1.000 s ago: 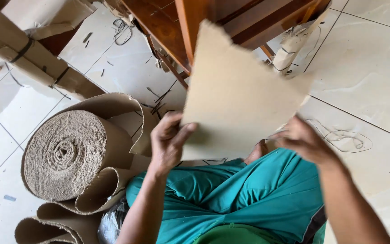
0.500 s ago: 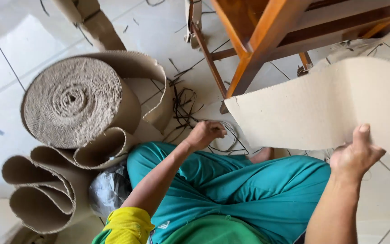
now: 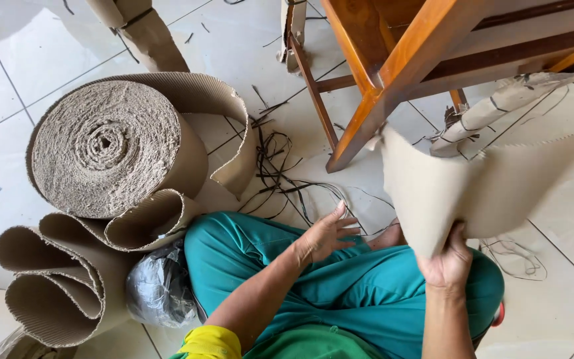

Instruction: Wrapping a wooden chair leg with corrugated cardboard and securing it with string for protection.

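The big roll of corrugated cardboard stood on end on the tiled floor, beside the seated person's knee. The cut cardboard sheet hung bowed, pinched at its lower corner by the right hand. The left hand hovered empty, fingers spread, over loose black straps.
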